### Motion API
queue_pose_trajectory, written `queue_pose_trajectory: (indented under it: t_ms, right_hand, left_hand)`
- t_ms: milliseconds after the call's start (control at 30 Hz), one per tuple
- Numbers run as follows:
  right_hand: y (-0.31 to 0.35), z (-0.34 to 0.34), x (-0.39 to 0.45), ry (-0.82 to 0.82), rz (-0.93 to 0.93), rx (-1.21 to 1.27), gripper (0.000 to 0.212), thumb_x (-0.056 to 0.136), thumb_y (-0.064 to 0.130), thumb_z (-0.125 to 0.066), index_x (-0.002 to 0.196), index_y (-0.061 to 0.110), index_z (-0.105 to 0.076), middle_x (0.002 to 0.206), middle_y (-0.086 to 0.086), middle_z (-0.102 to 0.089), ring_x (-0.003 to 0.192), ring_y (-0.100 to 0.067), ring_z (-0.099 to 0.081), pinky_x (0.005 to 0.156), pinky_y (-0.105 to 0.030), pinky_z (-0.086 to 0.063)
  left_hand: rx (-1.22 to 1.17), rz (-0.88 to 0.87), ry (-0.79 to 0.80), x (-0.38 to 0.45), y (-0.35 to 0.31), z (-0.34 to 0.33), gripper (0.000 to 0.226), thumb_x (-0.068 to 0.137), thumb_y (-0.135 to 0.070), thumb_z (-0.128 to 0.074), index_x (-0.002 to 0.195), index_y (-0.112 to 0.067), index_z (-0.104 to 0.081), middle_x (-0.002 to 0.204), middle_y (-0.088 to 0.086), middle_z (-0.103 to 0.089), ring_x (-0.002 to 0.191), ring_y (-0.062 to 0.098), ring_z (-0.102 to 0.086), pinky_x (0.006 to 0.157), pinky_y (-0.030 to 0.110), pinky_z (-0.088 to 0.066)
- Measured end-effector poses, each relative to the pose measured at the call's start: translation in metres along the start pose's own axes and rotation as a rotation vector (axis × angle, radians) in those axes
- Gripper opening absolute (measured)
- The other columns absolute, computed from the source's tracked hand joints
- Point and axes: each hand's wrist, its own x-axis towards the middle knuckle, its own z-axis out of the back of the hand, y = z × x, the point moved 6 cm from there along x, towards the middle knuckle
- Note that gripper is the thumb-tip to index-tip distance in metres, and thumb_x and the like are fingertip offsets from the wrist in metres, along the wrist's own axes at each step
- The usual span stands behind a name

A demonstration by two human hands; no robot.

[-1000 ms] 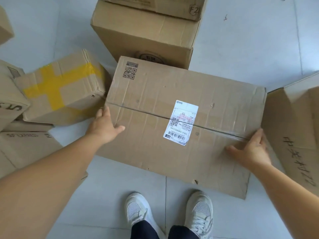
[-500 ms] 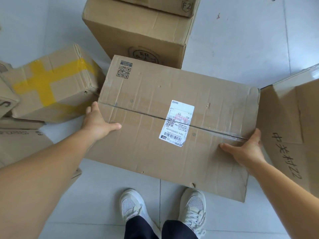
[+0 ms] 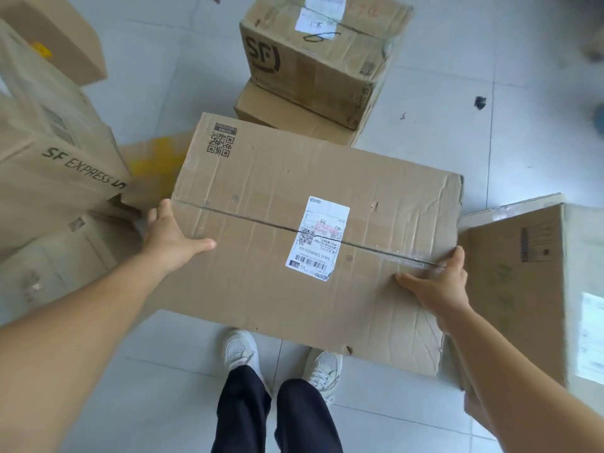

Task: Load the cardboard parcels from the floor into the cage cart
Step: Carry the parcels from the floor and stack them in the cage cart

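A large flat cardboard parcel point(image 3: 261, 243) with a white shipping label and a printed QR code fills the middle of the head view, held above the floor over my shoes. My left hand point(image 3: 170, 233) grips its left end, thumb on top. My right hand point(image 3: 438, 282) grips its right end at the taped seam, fingers wrapped over the edge. The cage cart is not in view.
Two stacked parcels, the top one marked SF point(image 3: 313, 53), stand on the floor just behind the held parcel. SF Express boxes point(image 3: 62, 158) pile up at the left, with a yellow-taped box point(image 3: 153, 161) partly hidden. Another parcel point(image 3: 536, 282) sits at the right. Grey floor tiles point(image 3: 457, 125) lie between.
The parcel has come up off the floor with both hands on its ends. The view has risen and pulled back, so the stacked boxes behind now show more fully.
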Motion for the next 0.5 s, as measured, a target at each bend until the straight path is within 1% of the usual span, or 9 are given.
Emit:
queue_pose_trajectory:
  t_ms: [100,200,333,433,500]
  right_hand:
    - [0.038,0.027,-0.025,0.006,0.078,-0.021,0.119,0.070,0.025,-0.087,0.155,0.028,-0.004,0.152,-0.007,-0.023,0.132,-0.031,-0.039,0.103,-0.040,-0.036]
    - [0.074,0.050,-0.051,0.012,0.152,-0.046,0.117,0.070,0.026,-0.087,0.154,0.027,-0.007,0.152,-0.008,-0.024,0.133,-0.034,-0.038,0.105,-0.043,-0.035]
    - [0.123,0.067,-0.088,0.043,0.267,-0.061,0.114,0.068,0.027,-0.088,0.152,0.028,-0.011,0.149,-0.011,-0.028,0.131,-0.037,-0.039,0.107,-0.049,-0.038]
    - [0.154,0.075,-0.121,0.063,0.348,-0.053,0.112,0.068,0.027,-0.088,0.151,0.030,-0.012,0.147,-0.008,-0.028,0.128,-0.036,-0.042,0.104,-0.047,-0.041]
    - [0.173,0.079,-0.146,0.074,0.405,-0.052,0.111,0.068,0.028,-0.088,0.150,0.031,-0.013,0.146,-0.008,-0.028,0.126,-0.035,-0.043,0.103,-0.045,-0.041]
  left_hand:
    - [-0.069,0.022,-0.055,-0.038,0.001,0.045,0.116,0.064,-0.033,-0.088,0.152,-0.012,-0.016,0.154,0.014,-0.021,0.142,0.029,-0.025,0.113,0.041,-0.027]
    - [-0.159,0.047,-0.111,-0.076,0.009,0.088,0.113,0.064,-0.033,-0.088,0.151,-0.012,-0.019,0.152,0.014,-0.022,0.139,0.029,-0.028,0.111,0.040,-0.030]
    - [-0.294,0.076,-0.202,-0.126,0.022,0.142,0.100,0.068,-0.022,-0.087,0.146,-0.010,-0.026,0.152,0.015,-0.022,0.137,0.028,-0.031,0.108,0.038,-0.031]
    - [-0.343,0.116,-0.261,-0.163,0.036,0.181,0.101,0.068,-0.021,-0.087,0.148,-0.009,-0.025,0.154,0.016,-0.020,0.140,0.030,-0.027,0.109,0.039,-0.029]
    - [-0.368,0.140,-0.307,-0.188,0.049,0.208,0.101,0.065,-0.023,-0.088,0.146,-0.010,-0.029,0.152,0.017,-0.023,0.138,0.032,-0.030,0.108,0.041,-0.032]
